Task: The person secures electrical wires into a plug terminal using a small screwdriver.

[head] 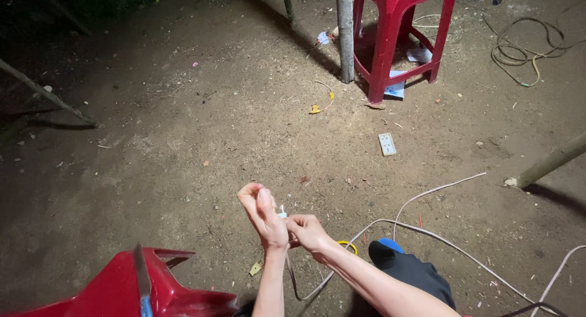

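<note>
My left hand (261, 212) and my right hand (307, 230) meet low in the middle of the view, over bare dirt. Both pinch a small whitish piece (282, 214) at the end of a thin pale cable (427, 233). The cable drops below my wrists, loops on the ground and runs off to the right. My fingers are closed around the piece, which hides most of it. A yellow ring-shaped item (349, 246) lies on the dirt just behind my right wrist.
A red plastic stool (390, 36) stands at the back beside a grey pole (345, 33). A white wall socket (387, 144) lies on the dirt. A coiled cord (519, 48) sits far right. A red plastic object (131, 289) is near left.
</note>
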